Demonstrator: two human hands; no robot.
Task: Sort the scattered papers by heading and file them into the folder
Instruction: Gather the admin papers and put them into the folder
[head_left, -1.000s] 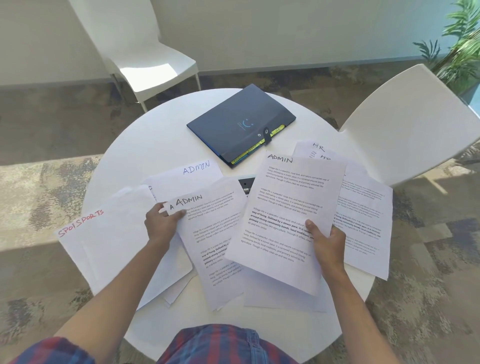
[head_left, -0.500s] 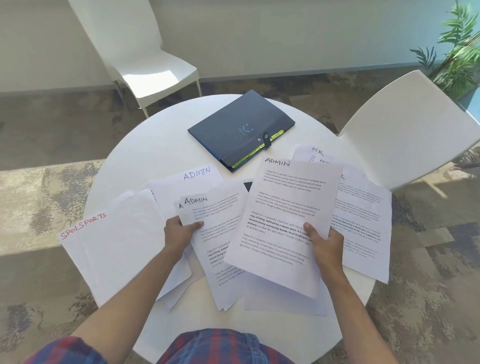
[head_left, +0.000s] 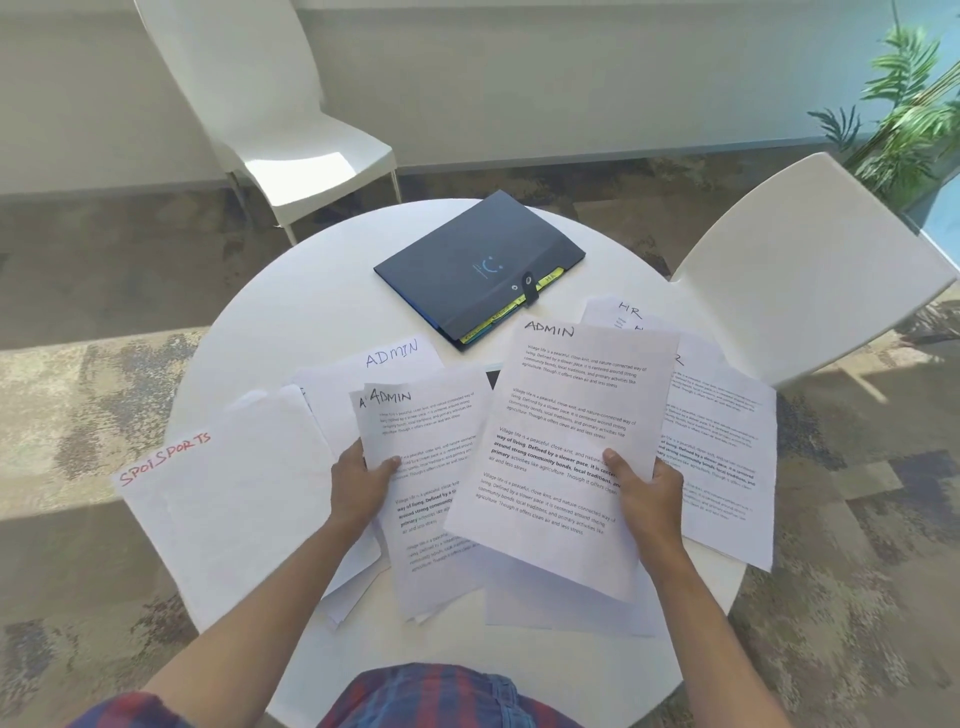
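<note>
Both hands pinch ADMIN sheets: the left hand (head_left: 358, 486) grips one ADMIN sheet (head_left: 426, 488), the right hand (head_left: 647, 491) another ADMIN page (head_left: 566, 447), long edges near-parallel, just overlapping. The folder (head_left: 478, 265) lies closed toward the counter's far edge.

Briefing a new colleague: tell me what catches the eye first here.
Two hands at the centre each grip printed sheets headed ADMIN: the left hand holds a smaller bundle, the right hand a larger page. Beyond them a dark folder lies closed on the round white table, and a red-lettered sheet lies far left.
</note>
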